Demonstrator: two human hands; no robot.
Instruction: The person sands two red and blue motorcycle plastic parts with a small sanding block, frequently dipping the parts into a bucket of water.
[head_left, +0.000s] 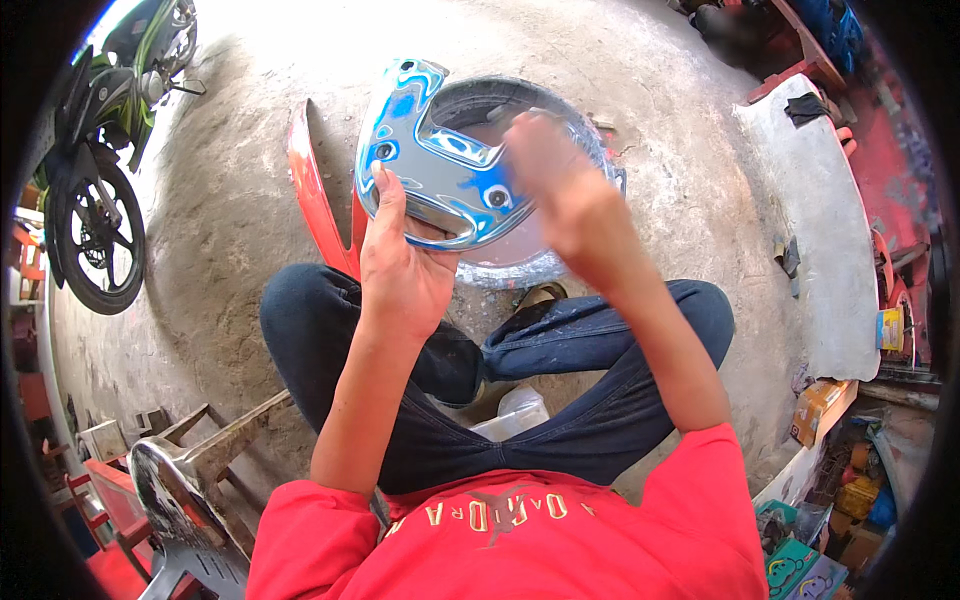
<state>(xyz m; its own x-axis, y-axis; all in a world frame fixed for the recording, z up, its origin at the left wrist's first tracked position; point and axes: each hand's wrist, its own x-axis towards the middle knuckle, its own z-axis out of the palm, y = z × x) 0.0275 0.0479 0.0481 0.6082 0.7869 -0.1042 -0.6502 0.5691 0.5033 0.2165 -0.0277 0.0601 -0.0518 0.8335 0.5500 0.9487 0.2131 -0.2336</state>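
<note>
My left hand (405, 262) grips the lower left edge of a blue and grey motorcycle body panel (442, 176), its thumb on the front face below a mounting hole. The panel is held tilted above a round basin (517, 262) of cloudy liquid, and its surface looks wet. Blurred, my right hand (559, 176) is at the panel's right side with its fingers bent; whether it holds anything cannot be told. A red curved plastic panel (315, 187) lies on the floor left of the basin, partly hidden behind my left hand and the blue panel.
A motorcycle (105, 210) stands at the left. A wooden frame (240, 427) and a scraped grey panel (180, 510) are at lower left. On the right are a pale slab (817, 247) with dark scraps, a cardboard box (821, 412) and clutter. A white container (517, 420) sits between my legs.
</note>
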